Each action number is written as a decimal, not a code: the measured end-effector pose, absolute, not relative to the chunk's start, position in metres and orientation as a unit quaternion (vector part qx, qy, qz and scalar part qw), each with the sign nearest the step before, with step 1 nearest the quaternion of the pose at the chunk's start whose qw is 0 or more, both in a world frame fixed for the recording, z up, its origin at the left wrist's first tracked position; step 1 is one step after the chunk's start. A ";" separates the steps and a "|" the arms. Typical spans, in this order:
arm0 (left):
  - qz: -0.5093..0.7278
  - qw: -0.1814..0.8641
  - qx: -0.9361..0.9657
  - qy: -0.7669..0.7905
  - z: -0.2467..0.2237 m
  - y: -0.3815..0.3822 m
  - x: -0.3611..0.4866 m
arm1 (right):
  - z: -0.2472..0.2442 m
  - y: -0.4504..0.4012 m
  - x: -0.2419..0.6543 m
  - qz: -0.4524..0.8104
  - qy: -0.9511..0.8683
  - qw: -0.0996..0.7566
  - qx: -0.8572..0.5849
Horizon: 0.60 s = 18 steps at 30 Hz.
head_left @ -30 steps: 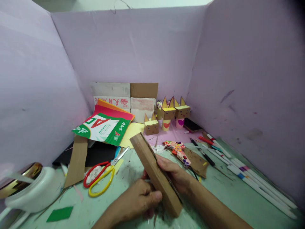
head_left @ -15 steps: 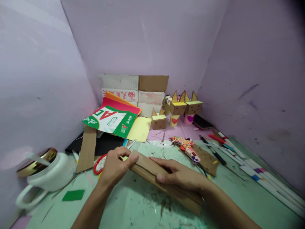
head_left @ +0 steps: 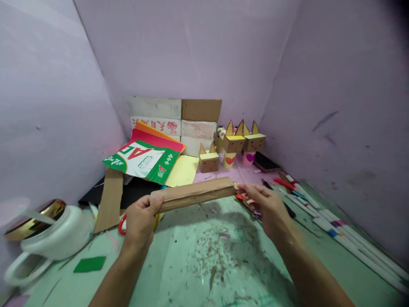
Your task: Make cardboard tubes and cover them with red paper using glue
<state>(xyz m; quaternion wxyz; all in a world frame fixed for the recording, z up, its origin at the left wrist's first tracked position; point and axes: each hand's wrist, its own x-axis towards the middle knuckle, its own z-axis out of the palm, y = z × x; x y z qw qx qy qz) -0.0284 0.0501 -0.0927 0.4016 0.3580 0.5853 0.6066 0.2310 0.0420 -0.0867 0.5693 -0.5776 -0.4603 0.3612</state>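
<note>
A long folded strip of brown cardboard (head_left: 194,194) is held up over the table, nearly level, with a fold line along its length. My left hand (head_left: 140,219) is closed on its left end, thumb on top. At the other end, my right hand (head_left: 268,209) has its fingers stretched toward the strip's tip; whether they touch it, I cannot tell. Behind that hand lies a flower-patterned glue gun (head_left: 251,204), mostly hidden. Scissors with a red handle (head_left: 122,224) show partly beside my left hand.
Cardboard cat figures (head_left: 234,145) stand at the back. Coloured sheets (head_left: 147,157) lean back left, above a cardboard piece (head_left: 110,200). A white mug (head_left: 60,234) stands left, near a green paper piece (head_left: 89,264). White markers (head_left: 358,243) line the right side, by a phone (head_left: 266,162).
The cardboard strip has swung from a steep slant to nearly level and is raised farther from me. My right hand has moved from the strip's middle to its right end. My left hand keeps hold.
</note>
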 end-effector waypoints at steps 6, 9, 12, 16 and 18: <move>0.562 0.400 0.376 0.619 -0.098 0.048 -0.020 | -0.102 0.053 0.229 0.358 -0.448 0.559 -0.599; 0.480 0.418 0.406 0.656 -0.101 0.047 -0.023 | -0.105 0.047 0.226 0.296 -0.455 0.568 -0.619; 0.396 0.404 0.441 0.697 -0.106 0.043 -0.028 | -0.108 0.032 0.219 0.158 -0.602 0.530 -0.576; 0.302 0.324 0.499 0.745 -0.108 0.034 -0.034 | -0.119 0.013 0.204 0.062 -0.810 0.393 -0.431; 0.260 0.274 0.522 0.765 -0.106 0.028 -0.034 | -0.127 0.009 0.198 0.042 -0.842 0.340 -0.417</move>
